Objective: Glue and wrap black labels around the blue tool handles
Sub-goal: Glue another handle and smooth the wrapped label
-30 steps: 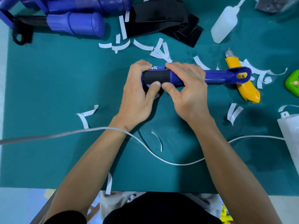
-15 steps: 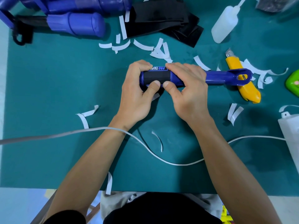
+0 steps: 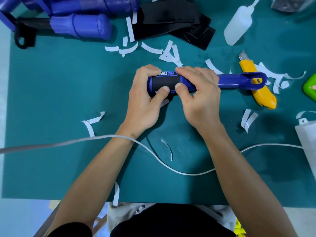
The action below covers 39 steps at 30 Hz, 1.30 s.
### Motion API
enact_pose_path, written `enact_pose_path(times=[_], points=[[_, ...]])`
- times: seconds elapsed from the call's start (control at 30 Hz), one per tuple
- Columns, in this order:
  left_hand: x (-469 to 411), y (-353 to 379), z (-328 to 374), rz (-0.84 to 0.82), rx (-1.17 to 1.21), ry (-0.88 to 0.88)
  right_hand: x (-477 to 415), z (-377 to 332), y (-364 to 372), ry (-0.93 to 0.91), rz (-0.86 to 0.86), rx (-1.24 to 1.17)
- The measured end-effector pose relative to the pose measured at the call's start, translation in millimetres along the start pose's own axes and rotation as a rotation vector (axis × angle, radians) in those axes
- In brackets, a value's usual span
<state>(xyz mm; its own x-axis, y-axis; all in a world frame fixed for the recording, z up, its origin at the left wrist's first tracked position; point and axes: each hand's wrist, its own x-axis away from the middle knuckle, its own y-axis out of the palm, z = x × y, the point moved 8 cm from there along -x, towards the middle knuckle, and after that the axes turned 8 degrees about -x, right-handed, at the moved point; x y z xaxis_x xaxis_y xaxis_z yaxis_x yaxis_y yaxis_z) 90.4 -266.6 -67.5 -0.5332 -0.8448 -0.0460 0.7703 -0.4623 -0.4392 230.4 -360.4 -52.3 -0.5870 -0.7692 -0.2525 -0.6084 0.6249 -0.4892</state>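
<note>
A blue tool handle [image 3: 232, 81] lies crosswise at the middle of the green mat, its looped end to the right. A black label [image 3: 165, 81] is wrapped round its thick left end. My left hand [image 3: 145, 98] grips that end, fingers curled over the top and thumb pressing the label's lower edge. My right hand [image 3: 200, 96] grips the handle just right of the label, thumb tip beside the left thumb. More blue handles [image 3: 82, 26] lie at the back left, and a stack of black labels [image 3: 172, 19] sits at the back centre.
A white glue bottle [image 3: 238, 26] lies at the back right. A yellow utility knife [image 3: 256, 86] rests under the handle's loop. White backing strips [image 3: 169, 53] litter the mat. A white cable [image 3: 171, 166] crosses in front of my arms, and a white box [image 3: 307, 137] stands at the right edge.
Both thumbs have slid slightly along the label's lower edge and sit closer together. The handle has stayed in place.
</note>
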Motion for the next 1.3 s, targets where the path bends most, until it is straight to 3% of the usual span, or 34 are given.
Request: enact_pose_path(times=[0.33, 0.67, 1.3], points=[[0.2, 0.0, 1.1, -0.001, -0.003, 0.004, 0.6, -4.0, 0.7, 0.017, 0.113, 0.023], [1.1, 0.7, -2.1, -0.011, 0.015, 0.0, -3.5, -1.7, -2.0, -0.008, -0.047, -0.01], [0.5, -2.6, -4.5, -0.05, 0.037, -0.016, -1.3, -5.1, 3.0, 0.044, 0.066, 0.036]])
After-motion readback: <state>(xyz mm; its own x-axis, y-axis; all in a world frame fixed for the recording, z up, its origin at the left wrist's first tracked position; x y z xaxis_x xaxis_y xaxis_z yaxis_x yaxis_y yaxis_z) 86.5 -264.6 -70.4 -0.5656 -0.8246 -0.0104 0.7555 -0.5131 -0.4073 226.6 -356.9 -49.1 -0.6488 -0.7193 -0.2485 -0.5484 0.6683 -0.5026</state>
